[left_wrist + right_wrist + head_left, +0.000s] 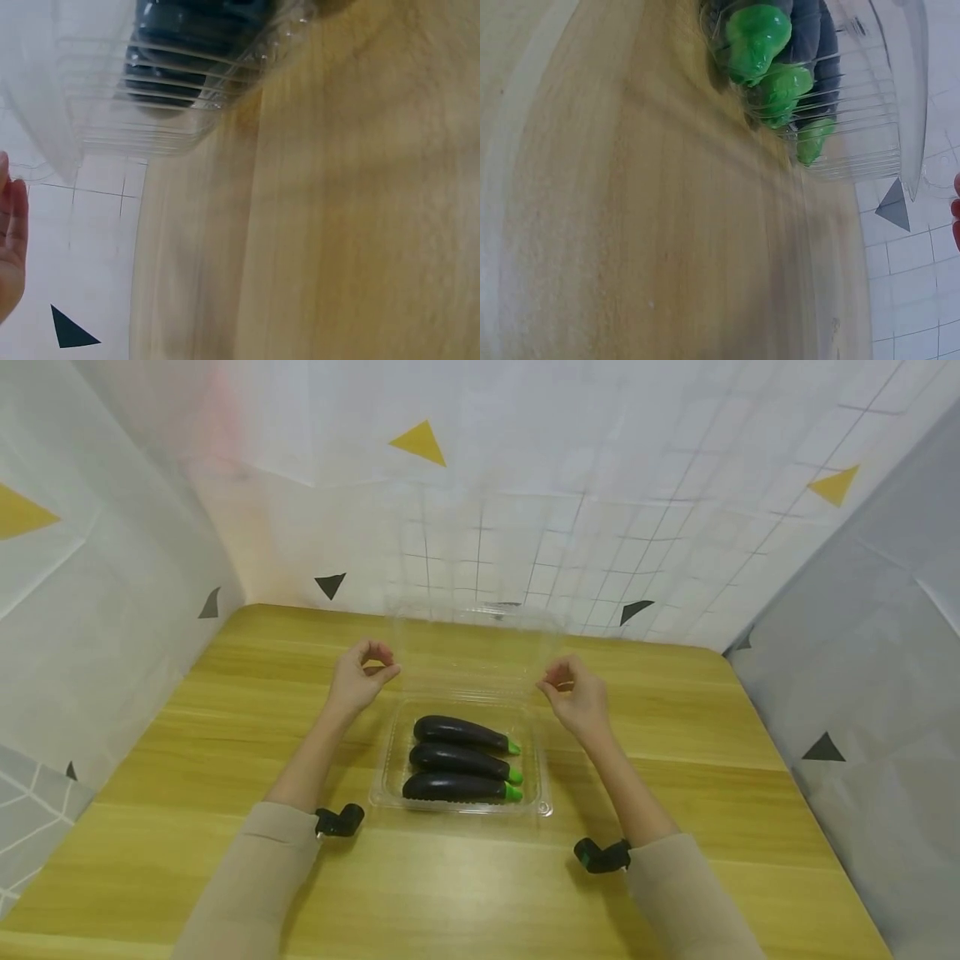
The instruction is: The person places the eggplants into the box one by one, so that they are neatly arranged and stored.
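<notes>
A clear plastic clamshell box (382, 768) rests on the table, its lid (472, 647) raised at the far side. Inside lie three dark eggplants (461, 760) side by side, green stem ends pointing right. At the lid's left edge, my left hand (360, 677) pinches it between thumb and fingers. Opposite, my right hand (581, 693) pinches the right edge in the same way. The left wrist view catches only part of the left hand (10, 240), beside a lid corner. Fingertips of the right hand (956, 214) show at the edge of the right wrist view.
The wooden table (465, 877) ends at a white sheet wall (480, 510) behind the box, with more sheets on both sides. Black wrist cameras (341, 820) stick out from both forearms, near the box's front corners.
</notes>
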{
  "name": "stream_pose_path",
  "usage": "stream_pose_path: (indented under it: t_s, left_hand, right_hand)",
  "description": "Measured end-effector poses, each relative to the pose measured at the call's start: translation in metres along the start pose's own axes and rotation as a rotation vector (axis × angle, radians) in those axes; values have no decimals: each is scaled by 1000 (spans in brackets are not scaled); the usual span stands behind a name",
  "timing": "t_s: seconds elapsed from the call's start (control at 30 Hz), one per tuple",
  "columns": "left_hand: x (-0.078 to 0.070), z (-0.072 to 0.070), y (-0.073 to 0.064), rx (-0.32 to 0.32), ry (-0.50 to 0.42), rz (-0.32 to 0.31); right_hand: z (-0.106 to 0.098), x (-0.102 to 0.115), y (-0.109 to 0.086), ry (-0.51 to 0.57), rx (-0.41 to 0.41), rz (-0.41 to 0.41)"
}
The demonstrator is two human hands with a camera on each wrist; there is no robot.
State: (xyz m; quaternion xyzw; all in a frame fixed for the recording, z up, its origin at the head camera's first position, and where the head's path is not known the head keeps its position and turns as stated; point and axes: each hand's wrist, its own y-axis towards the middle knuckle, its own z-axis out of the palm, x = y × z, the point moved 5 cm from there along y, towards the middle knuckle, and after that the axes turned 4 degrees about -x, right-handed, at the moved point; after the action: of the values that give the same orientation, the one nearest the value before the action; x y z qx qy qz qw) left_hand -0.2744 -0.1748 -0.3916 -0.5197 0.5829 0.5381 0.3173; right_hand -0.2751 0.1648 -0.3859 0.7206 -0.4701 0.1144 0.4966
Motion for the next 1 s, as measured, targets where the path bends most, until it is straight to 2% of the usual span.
stream_pose_path:
  t_s: [0.3,0.53,1.0]
  left_hand:
    - [1,0,-1,-36,-29,4]
    - [0,0,-3,-34,-50,10]
    - [-6,-2,-1,-17,-72,8]
  right_hand:
    - [-5,4,1,11,4,7]
    - [-8,8,2,-47,-15,-55]
    - [-9,10,2,-58,-14,-57]
